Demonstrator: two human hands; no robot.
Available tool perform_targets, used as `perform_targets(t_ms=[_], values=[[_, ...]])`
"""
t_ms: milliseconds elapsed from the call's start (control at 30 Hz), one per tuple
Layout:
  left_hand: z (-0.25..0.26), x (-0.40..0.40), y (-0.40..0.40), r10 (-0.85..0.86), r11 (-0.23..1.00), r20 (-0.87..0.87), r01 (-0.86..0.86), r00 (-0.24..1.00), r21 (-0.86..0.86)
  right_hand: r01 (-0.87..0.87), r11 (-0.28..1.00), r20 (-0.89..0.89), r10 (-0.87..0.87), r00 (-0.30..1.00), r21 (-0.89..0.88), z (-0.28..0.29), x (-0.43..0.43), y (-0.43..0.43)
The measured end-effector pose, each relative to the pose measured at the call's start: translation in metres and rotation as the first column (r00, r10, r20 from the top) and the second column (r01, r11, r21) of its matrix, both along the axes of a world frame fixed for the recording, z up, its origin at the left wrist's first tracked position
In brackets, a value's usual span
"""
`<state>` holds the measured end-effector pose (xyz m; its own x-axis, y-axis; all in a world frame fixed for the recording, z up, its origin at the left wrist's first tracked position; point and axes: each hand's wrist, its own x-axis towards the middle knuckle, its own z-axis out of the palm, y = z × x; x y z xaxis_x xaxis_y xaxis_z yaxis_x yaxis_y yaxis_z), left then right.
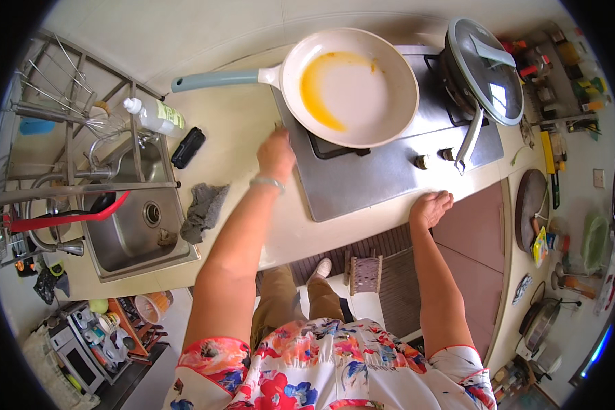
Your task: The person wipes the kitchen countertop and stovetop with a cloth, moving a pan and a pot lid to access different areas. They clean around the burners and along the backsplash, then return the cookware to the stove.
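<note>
A cream frying pan (369,97) with a blue-green handle sits on the left side of the steel gas hob (359,179). Yellow liquid (318,102) lies along the left part of its inside. My left hand (277,156), a bangle at its wrist, is at the hob's left edge below the pan; its fingers look curled around something small at their tips, too blurred to name. My right hand (431,209) rests with bent fingers at the counter's front edge, below the hob knobs (422,162). A dark pan with a glass lid (484,72) stands on the right burner.
Left of the hob are a grey cloth (204,211), a black case-like object (188,147), a clear bottle (156,117) and a steel sink (133,230). A metal rack (72,192) with whisks stands over the sink. A round board (532,207) lies at right.
</note>
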<state>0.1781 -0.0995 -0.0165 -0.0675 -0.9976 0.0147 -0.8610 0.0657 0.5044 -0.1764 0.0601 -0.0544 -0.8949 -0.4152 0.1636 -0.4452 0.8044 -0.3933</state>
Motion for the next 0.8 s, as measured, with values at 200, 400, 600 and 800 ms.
perform_targets(t_ms=[200, 400, 600, 800], values=[[-0.015, -0.001, 0.069, -0.069, 0.985, -0.175, 0.096, 0.982, 0.147, 0.032, 0.999, 0.012, -0.032, 0.999, 0.025, 0.009, 0.003, 0.000], [-0.005, -0.010, 0.085, 0.053, 0.995, -0.162, -0.038, 0.985, 0.094, -0.001, 1.000, 0.002, 0.001, 1.000, 0.019, 0.005, 0.001, 0.003], [0.004, 0.006, -0.037, 0.086, 0.995, -0.054, -0.083, 0.995, 0.059, 0.026, 0.998, 0.075, -0.022, 0.997, -0.057, 0.001, 0.003, 0.002], [0.016, 0.014, -0.130, 0.089, 0.967, 0.075, -0.104, 0.993, 0.232, 0.018, 0.997, 0.017, -0.017, 1.000, -0.070, -0.010, -0.006, 0.009]])
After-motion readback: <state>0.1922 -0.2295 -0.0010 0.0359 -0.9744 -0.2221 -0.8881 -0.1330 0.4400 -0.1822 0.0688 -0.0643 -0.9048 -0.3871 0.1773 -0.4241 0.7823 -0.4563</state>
